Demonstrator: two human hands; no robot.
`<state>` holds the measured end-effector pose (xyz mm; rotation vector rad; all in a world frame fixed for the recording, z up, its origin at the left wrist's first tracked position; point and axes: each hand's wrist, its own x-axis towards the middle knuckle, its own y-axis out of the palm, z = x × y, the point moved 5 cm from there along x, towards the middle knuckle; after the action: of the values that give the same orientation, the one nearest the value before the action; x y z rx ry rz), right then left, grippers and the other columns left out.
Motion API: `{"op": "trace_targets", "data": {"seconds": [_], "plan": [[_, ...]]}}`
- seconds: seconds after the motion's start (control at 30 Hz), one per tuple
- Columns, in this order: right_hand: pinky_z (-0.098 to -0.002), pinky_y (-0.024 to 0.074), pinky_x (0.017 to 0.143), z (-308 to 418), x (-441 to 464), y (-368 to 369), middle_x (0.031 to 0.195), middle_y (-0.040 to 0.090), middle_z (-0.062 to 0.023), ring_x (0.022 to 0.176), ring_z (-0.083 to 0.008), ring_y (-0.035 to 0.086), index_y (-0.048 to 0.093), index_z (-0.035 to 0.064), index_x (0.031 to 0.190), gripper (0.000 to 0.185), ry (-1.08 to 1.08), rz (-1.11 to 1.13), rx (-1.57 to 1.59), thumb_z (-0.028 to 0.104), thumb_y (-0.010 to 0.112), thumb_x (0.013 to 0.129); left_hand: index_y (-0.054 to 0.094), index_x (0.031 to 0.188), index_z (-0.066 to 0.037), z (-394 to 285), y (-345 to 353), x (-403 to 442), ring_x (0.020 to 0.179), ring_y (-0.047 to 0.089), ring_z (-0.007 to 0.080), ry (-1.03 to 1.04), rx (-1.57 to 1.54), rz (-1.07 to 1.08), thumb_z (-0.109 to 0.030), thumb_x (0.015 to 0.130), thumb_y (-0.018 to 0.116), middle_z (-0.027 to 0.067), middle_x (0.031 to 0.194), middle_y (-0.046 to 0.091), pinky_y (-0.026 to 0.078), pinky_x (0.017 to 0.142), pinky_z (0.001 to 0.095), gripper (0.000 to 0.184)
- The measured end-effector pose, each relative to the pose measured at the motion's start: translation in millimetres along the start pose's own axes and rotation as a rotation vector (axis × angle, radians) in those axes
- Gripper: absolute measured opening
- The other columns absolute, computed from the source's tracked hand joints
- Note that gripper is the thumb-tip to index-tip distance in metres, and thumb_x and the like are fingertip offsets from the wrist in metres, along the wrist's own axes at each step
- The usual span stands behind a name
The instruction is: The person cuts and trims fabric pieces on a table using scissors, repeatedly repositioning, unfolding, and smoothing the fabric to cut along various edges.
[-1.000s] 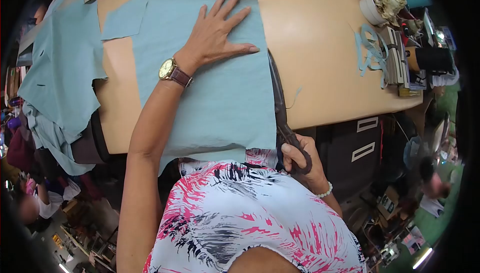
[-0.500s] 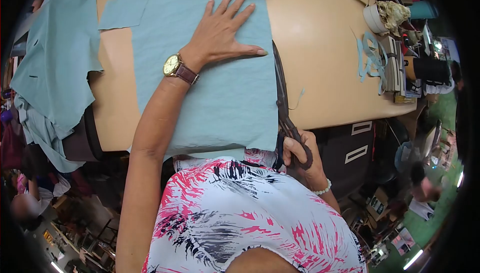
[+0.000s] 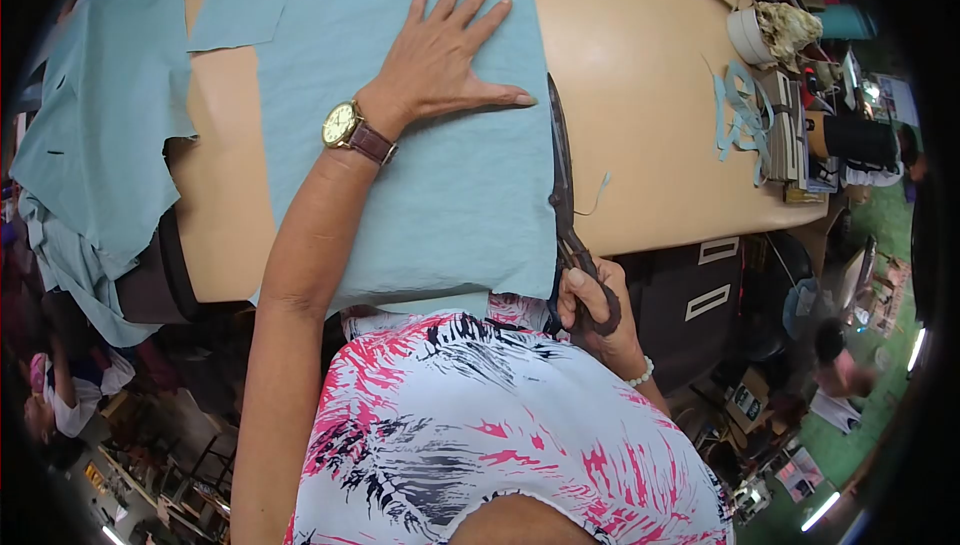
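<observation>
A light blue-green fabric piece [image 3: 460, 195] lies flat on the table and hangs slightly over its near edge. My left hand [image 3: 435, 60] is spread flat on top of it, fingers pointing away, thumb tip close to the fabric's right edge. My right hand [image 3: 598, 310] grips the handles of large dark scissors [image 3: 562, 165] at the table's near edge. The blades run along the right edge of the fabric, pointing away from me. Part of the lower blade is hidden under the cloth, and I cannot tell how wide the blades stand.
More blue-green cloth [image 3: 105, 155] drapes over the table's left side. Narrow fabric strips [image 3: 740, 120] lie at the right by stacked books or boxes [image 3: 785, 130]. A white container [image 3: 748, 37] stands at the back right. Dark drawers [image 3: 680, 310] sit below the tabletop [image 3: 640, 95].
The scissor blades look slightly further apart, and my right hand has shifted a little. My left hand stays flat on the fabric. The view has moved slightly.
</observation>
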<state>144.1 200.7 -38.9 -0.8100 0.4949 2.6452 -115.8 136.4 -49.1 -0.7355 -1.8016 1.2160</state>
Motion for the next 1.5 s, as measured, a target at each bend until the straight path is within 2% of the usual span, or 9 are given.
{"op": "trace_targets", "data": {"seconds": [0.47,0.57,0.63,0.73,0.83,1.23,1.5], "plan": [[-0.0188,0.0322,0.039,1.3,-2.5,-4.3,0.050,0.048,-0.0002,0.040,-0.0047,0.044,0.053,0.0002,0.071,0.029,0.031,-0.026,-0.114,0.026,0.063,0.080,0.034,0.134,-0.014,0.1,-0.4,0.0,0.130,0.022,0.0328,-0.004,-0.015,-0.021,-0.075,0.061,0.054,0.0128,0.141,0.027,0.016,0.104,0.0532,0.097],[-0.0187,0.0319,0.038,4.2,-3.0,-3.8,0.050,0.048,-0.0001,0.039,-0.0043,0.043,0.053,-0.0001,0.071,0.027,0.059,-0.034,-0.166,0.023,0.062,0.080,0.039,0.130,-0.008,-0.4,-1.5,-0.5,0.129,0.024,0.0327,0.020,-0.007,-0.070,-0.077,0.061,0.050,0.0159,0.137,0.032,0.019,0.103,0.0533,0.098],[-0.0187,0.0318,0.038,7.2,-4.7,-3.1,0.050,0.049,-0.0001,0.039,-0.0041,0.043,0.053,-0.0004,0.072,0.025,0.065,-0.037,-0.218,0.022,0.062,0.081,0.036,0.133,-0.011,-1.9,-1.1,-1.9,0.129,0.023,0.0332,0.007,-0.005,-0.046,-0.074,0.062,0.054,0.0139,0.139,0.029,0.018,0.104,0.0532,0.096],[-0.0194,0.0331,0.039,0.8,-10.6,-7.2,0.050,0.049,-0.0010,0.040,-0.0055,0.045,0.053,-0.0012,0.074,0.024,0.096,-0.031,-0.181,0.020,0.062,0.079,0.034,0.134,-0.013,-8.1,-4.9,-7.2,0.129,0.023,0.0334,-0.013,-0.001,-0.025,-0.073,0.062,0.055,0.0126,0.140,0.028,0.018,0.104,0.0533,0.096],[-0.0205,0.0346,0.040,-12.8,-18.6,-11.7,0.049,0.049,-0.0026,0.042,-0.0076,0.047,0.052,-0.0015,0.074,0.024,0.036,0.017,-0.031,0.020,0.062,0.077,0.034,0.134,-0.012,-17.3,-6.3,-18.5,0.129,0.024,0.0332,-0.030,-0.010,-0.021,-0.073,0.062,0.055,0.0123,0.140,0.029,0.018,0.103,0.0537,0.097],[-0.0203,0.0338,0.038,-5.9,-5.7,-8.4,0.050,0.051,-0.0039,0.041,-0.0077,0.047,0.051,0.0007,0.071,0.030,0.026,0.018,-0.098,0.028,0.062,0.077,0.033,0.134,-0.009,-20.5,-5.2,-24.0,0.130,0.024,0.0322,-0.030,-0.031,-0.031,-0.075,0.060,0.055,0.0126,0.140,0.029,0.018,0.104,0.0534,0.101],[-0.0215,0.0357,0.041,-2.0,-2.7,-3.1,0.051,0.050,-0.0040,0.042,-0.0090,0.047,0.051,0.0010,0.069,0.030,0.020,-0.002,-0.077,0.028,0.061,0.079,0.033,0.134,-0.008,-20.4,-6.7,-24.1,0.130,0.023,0.0320,-0.032,-0.041,-0.028,-0.076,0.060,0.054,0.0130,0.140,0.029,0.017,0.104,0.0532,0.103]]}}
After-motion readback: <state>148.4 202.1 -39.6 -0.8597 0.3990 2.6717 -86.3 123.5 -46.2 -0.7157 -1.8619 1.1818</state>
